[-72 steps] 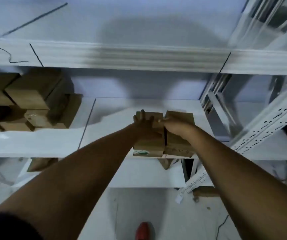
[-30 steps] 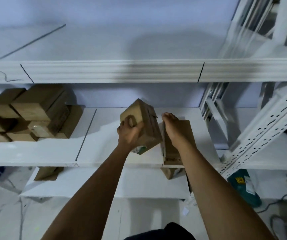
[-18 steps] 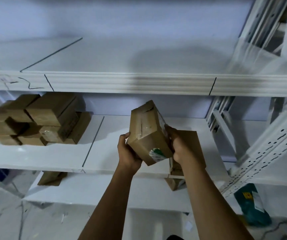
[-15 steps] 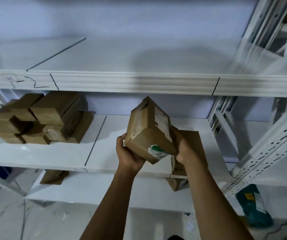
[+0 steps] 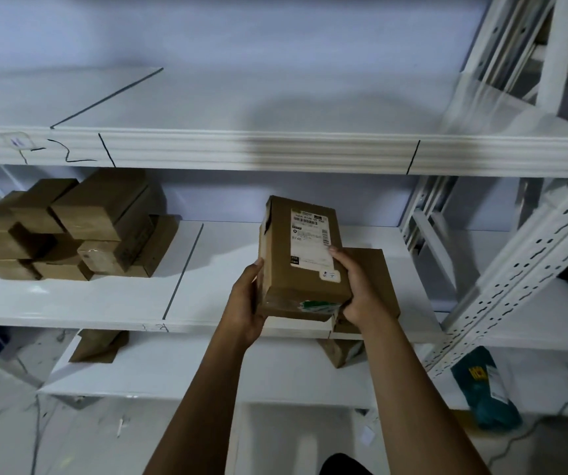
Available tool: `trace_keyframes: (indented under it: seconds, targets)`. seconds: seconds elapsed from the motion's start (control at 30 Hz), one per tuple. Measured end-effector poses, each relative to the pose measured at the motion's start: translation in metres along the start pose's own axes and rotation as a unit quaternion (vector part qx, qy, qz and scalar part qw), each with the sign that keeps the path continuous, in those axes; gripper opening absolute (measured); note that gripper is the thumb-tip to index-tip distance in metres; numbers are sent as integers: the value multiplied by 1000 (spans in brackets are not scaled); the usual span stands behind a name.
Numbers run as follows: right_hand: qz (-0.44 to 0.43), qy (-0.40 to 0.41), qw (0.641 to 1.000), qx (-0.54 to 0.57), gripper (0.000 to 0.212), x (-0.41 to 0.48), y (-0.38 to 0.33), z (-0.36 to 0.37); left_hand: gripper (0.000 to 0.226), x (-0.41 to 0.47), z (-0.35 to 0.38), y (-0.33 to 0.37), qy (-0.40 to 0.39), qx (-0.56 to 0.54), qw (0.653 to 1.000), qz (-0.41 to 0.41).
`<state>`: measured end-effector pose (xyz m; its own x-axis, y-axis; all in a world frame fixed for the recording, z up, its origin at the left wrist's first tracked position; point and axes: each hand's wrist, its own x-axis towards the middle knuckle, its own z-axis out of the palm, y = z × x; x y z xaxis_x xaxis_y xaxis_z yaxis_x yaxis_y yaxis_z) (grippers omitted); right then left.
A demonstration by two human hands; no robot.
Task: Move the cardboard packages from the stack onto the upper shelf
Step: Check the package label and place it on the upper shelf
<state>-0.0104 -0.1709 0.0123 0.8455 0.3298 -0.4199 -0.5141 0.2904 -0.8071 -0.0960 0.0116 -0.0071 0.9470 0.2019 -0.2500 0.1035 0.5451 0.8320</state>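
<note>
I hold a brown cardboard package (image 5: 301, 265) with a white shipping label facing up, in front of the middle shelf (image 5: 104, 303). My left hand (image 5: 246, 303) grips its left side and my right hand (image 5: 357, 289) grips its right side. Behind my right hand another cardboard package (image 5: 378, 279) lies on the middle shelf, partly hidden. A stack of several cardboard packages (image 5: 70, 228) sits at the left of that shelf. The upper shelf (image 5: 241, 149) is white and bare where I can see it.
A perforated white rack upright (image 5: 515, 269) slants at the right. On the lower shelf lie a brown package (image 5: 97, 344) at left and another (image 5: 340, 351) under my right wrist. A teal packet (image 5: 484, 389) lies low at the right.
My hands lifted one package off the middle shelf, took it in both hands and turned it so its label faces up; the other package stayed on the shelf.
</note>
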Motion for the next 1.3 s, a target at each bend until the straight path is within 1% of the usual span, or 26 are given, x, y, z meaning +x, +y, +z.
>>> trace_keyframes:
  seconds: [0.03, 0.1, 0.17, 0.33, 0.47, 0.5, 0.6, 0.63, 0.73, 0.77, 0.93, 1.07, 1.2, 1.3]
  targets:
    - [-11, -3, 1000, -2, 37, -1, 0, 0, 46, -3, 1, 4, -4, 48, 999, 8]
    - [-52, -8, 998, -17, 27, -5, -1, 3, 49, -7, 3, 11, -4, 129, 991, 21]
    - [-93, -17, 995, -34, 20, -10, -3, 5, 58, -8, 4, 16, -16, 170, 985, 21]
    - [-155, -21, 986, -50, 26, -21, -7, 9, 63, -9, 4, 20, -33, 185, 982, 34]
    - [-178, -4, 983, -44, 26, -32, -6, 11, 79, -12, 10, 20, -35, 167, 983, 65]
    - [-180, 0, 983, -44, 26, -33, -5, 11, 80, -13, 13, 19, -38, 167, 982, 76]
    - [-170, 27, 985, -32, 23, -37, 0, 10, 62, -20, 24, 15, -37, 178, 975, 126]
    - [-165, 32, 985, -27, 22, -39, 1, 10, 61, -22, 26, 13, -35, 176, 974, 138]
    - [-150, 41, 988, -13, 19, -42, 4, 5, 72, -26, 31, 8, -10, 167, 973, 157]
    - [-148, 41, 988, -5, 18, -43, 6, 2, 72, -28, 33, 6, -2, 167, 972, 163]
    - [-156, 33, 987, 18, 25, -47, 6, 1, 62, -39, 41, 7, 29, 182, 963, 199]
    - [-132, 14, 991, 15, 32, -44, 7, 17, 57, -48, 38, 23, 58, 186, 966, 172]
    - [-116, 4, 993, 15, 16, -39, 10, 31, 56, -52, 30, 39, 70, 194, 966, 157]
    - [-111, 3, 993, 27, 15, -45, 16, 44, 54, -55, 19, 46, 69, 196, 967, 150]
